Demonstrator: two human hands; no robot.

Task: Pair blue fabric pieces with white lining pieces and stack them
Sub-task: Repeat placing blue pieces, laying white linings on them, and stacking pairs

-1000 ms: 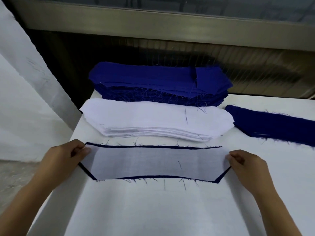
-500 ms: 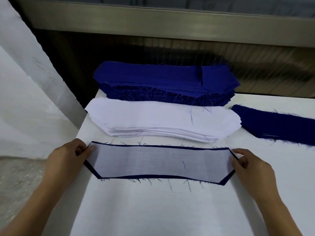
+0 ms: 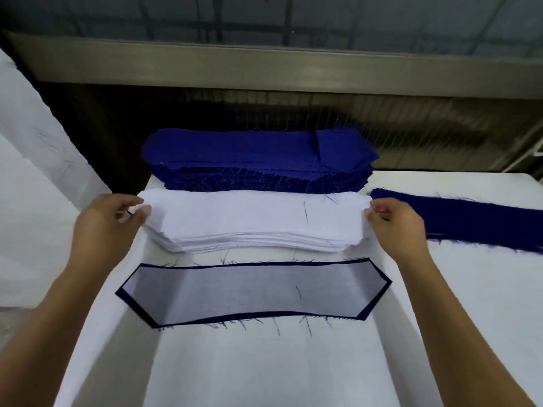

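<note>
Now the left grip [image 3: 114,221] and right grip [image 3: 393,221] each pinch one end of the top lining piece [image 3: 252,212], probably so it lifts flat. Just nearer than the grips, the paired piece [image 3: 255,289] lies on the tabletop [image 3: 264,371]; the blue fabric stack [image 3: 258,154] sits beyond.

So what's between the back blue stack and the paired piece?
The white lining stack, in the head view, lies between blue stack and paired piece; left hand and right hand pinch its ends.
</note>
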